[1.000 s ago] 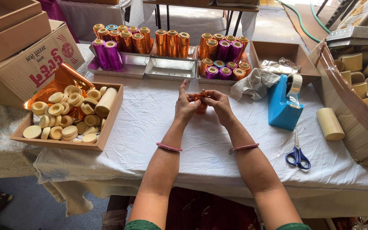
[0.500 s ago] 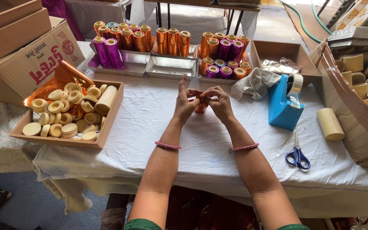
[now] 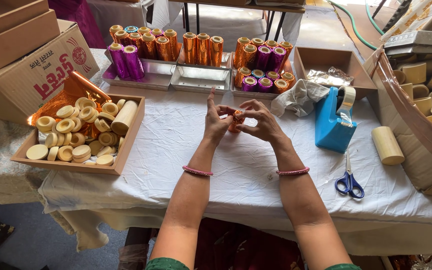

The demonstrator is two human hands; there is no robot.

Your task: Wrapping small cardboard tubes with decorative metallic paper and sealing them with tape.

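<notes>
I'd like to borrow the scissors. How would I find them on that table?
Start at the blue tape dispenser on the white cloth, right of the person's hands. The scissors lie just below it toward the near table edge, the only blue-handled metal tool there.

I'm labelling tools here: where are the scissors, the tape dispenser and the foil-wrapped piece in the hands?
scissors [image 3: 349, 181]: head view, blue handles.
tape dispenser [image 3: 332, 122]: head view, blue body.
foil-wrapped piece [image 3: 236, 120]: head view, orange side between fingers.

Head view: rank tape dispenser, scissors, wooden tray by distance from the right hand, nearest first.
From the right hand:
1. Tape dispenser, blue, just to its right.
2. Scissors, blue-handled, right and nearer the table's front edge.
3. Wooden tray, far left, past the left hand.
</notes>
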